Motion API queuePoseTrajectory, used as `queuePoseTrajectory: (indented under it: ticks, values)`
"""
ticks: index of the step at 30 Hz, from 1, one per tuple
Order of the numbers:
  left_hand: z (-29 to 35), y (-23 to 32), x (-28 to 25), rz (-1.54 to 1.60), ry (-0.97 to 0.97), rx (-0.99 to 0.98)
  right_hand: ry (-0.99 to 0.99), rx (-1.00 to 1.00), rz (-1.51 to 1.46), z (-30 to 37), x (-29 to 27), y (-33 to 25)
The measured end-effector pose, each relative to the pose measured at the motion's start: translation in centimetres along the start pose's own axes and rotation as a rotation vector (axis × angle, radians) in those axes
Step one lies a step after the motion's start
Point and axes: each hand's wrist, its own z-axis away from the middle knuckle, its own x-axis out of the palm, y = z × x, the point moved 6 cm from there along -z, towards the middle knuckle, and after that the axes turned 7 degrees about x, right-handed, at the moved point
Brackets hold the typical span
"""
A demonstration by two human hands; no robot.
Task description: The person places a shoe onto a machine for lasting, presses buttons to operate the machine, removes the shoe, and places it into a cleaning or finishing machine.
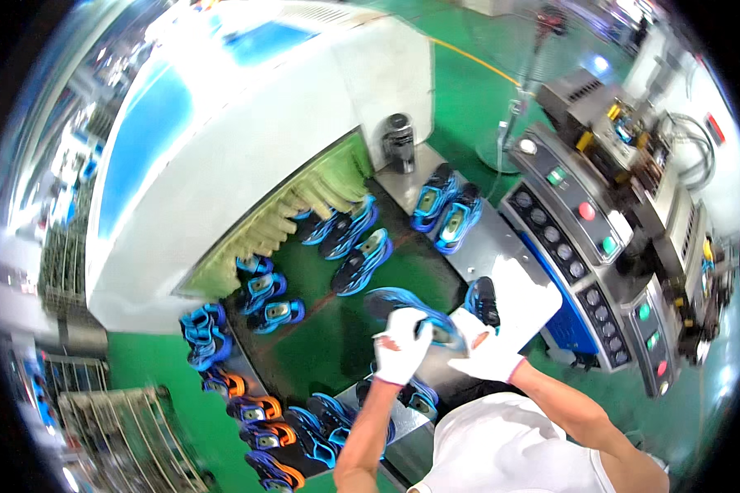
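Observation:
A blue and black sneaker (392, 301) is held up in front of me, toe pointing left, above the green belt (321, 353). My left hand (403, 348), in a white fingerless-tipped glove, is closed on its near side. My right hand (483, 349), gloved the same way, grips its heel end; some of its fingers are hidden. Close beyond the right hand, another dark sneaker (483, 301) rests on the metal ledge. Just below the left hand lie more blue sneakers (419, 398). Several blue and black sneakers (362, 260) sit on the belt farther off.
A large white machine (304, 107) with a pale strip curtain (304, 201) spans the belt's far end. Orange-trimmed sneakers (259, 408) line the left ledge. A dark bottle (400, 144) stands beside a sneaker pair (446, 208). At right is a control panel (569, 193) with buttons and gauges.

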Motion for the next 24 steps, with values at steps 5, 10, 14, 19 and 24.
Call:
queuePoseTrajectory:
  ticks: [5,10,14,19,24]
  values:
    - [-8.4,19.3,10.4,0.34,-0.433,0.343,0.591,-0.052,-0.622,6.6,-7.7,8.8]
    - [-12.6,34.6,16.9,0.554,-0.483,0.667,0.624,0.695,-1.172,21.1,-10.3,21.3]
    - [-14.9,42.1,22.6,0.678,-0.528,0.46,0.908,0.265,-1.918,32.3,-13.8,23.4]
    - [-14.8,50.9,33.9,0.805,-0.707,0.412,1.354,0.274,-1.957,41.9,-13.4,29.0]
    - [-15.4,59.8,50.2,0.677,-0.861,0.474,1.645,0.211,-1.912,46.9,-13.5,32.5]
